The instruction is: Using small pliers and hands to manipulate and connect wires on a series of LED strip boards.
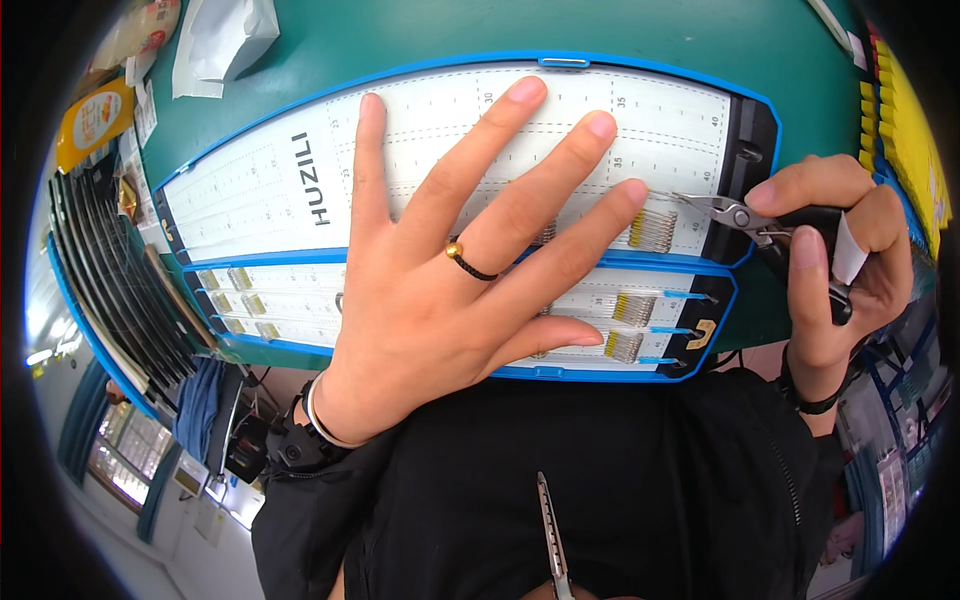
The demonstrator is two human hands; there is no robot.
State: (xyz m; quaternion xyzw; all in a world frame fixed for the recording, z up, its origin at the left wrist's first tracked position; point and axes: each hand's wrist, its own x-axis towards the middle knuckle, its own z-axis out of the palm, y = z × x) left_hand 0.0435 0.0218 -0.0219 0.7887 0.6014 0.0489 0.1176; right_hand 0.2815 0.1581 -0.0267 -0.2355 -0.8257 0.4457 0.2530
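Note:
A long blue-rimmed folding case (560, 372) lies open, its white panels printed with a measuring scale. My left hand (430, 250) rests across both panels with its fingers spread and flat. The index fingertip presses the panel near a small coil spring (652, 231). My right hand (840, 240) grips black-handled cutting pliers (735, 213), with a bit of white tape or paper at the handle. The plier tips are just right of my left index fingertip, above the spring. A very fine thread there is too small to make out. More coil springs (633, 308) with blue strips sit in the nearer panel.
The case lies on a green tabletop (400, 35). Crumpled white paper (225, 45) and an orange packet (95, 125) are at the far left, above a stack of dark discs or plates (120, 290). Yellow pieces (910, 130) line the right edge. A metal clip (551, 530) shows at the lower edge.

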